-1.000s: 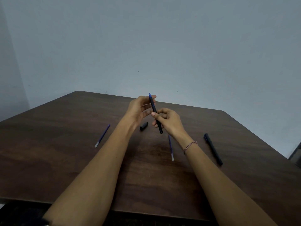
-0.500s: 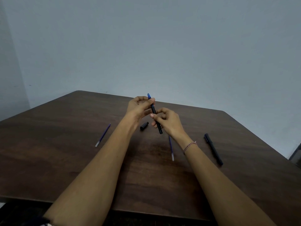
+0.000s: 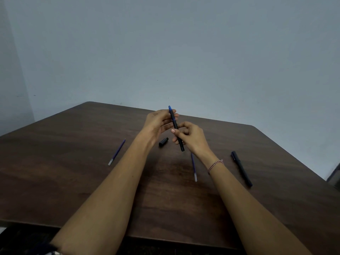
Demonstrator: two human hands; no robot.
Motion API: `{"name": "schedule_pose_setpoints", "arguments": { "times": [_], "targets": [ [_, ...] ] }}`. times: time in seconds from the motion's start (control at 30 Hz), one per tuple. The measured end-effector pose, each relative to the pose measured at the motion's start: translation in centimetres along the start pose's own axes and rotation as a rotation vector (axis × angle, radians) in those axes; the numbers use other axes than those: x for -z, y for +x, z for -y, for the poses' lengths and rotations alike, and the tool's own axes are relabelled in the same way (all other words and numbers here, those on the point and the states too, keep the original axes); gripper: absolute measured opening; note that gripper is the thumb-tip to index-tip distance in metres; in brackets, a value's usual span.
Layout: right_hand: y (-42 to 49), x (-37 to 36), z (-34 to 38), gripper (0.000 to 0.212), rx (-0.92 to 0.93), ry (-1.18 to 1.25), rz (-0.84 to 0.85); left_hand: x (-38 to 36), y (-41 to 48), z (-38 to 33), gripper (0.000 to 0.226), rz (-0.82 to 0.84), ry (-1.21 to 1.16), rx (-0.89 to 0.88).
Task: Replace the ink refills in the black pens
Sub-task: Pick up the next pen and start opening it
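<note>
Your left hand (image 3: 158,122) holds the top of a black pen (image 3: 175,122). Your right hand (image 3: 191,137) pinches its middle, above the counter (image 3: 73,181) near the far edge. A black cap (image 3: 163,141) lies just below. One blue refill (image 3: 117,152) lies toward the left edge. A second refill (image 3: 193,167) lies beside your right wrist. A second black pen (image 3: 241,168) lies toward the right edge.

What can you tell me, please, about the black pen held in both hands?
The black pen is a slim, plastic-looking barrel with a blue tip at its upper end and a ribbed lower end. It tilts steeply above the table, the left hand gripping its upper part, the right hand pinching its middle.
</note>
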State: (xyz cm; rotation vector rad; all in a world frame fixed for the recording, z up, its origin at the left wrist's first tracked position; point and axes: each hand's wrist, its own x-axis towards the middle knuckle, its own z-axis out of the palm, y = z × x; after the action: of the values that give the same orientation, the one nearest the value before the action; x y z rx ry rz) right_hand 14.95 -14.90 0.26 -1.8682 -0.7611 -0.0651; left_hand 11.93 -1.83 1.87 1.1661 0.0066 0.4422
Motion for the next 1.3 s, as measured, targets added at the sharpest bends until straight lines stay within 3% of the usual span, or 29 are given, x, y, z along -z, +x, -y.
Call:
{"name": "schedule_pose_setpoints", "arguments": {
  "times": [0.13, 0.37, 0.7, 1.3],
  "targets": [
    [-0.1, 0.0, 0.1, 0.019, -0.004, 0.012, 0.001, -0.1, -0.1, 0.0, 0.004, -0.015, -0.018, -0.014],
    [0.1, -0.1, -0.2, 0.021, 0.000, -0.013, 0.009, 0.0, -0.3, -0.1, 0.019, -0.062, -0.041, -0.036],
    [0.0, -0.2, -0.8, 0.042, 0.098, -0.081, 0.028, 0.2, -0.3, -0.1, 0.015, -0.212, -0.021, -0.074],
    [-0.1, -0.1, -0.5, 0.027, 0.094, -0.097, 0.083, 1.0, 0.3, -0.7, 0.017, -0.410, -0.209, -0.180]
  ]
}}
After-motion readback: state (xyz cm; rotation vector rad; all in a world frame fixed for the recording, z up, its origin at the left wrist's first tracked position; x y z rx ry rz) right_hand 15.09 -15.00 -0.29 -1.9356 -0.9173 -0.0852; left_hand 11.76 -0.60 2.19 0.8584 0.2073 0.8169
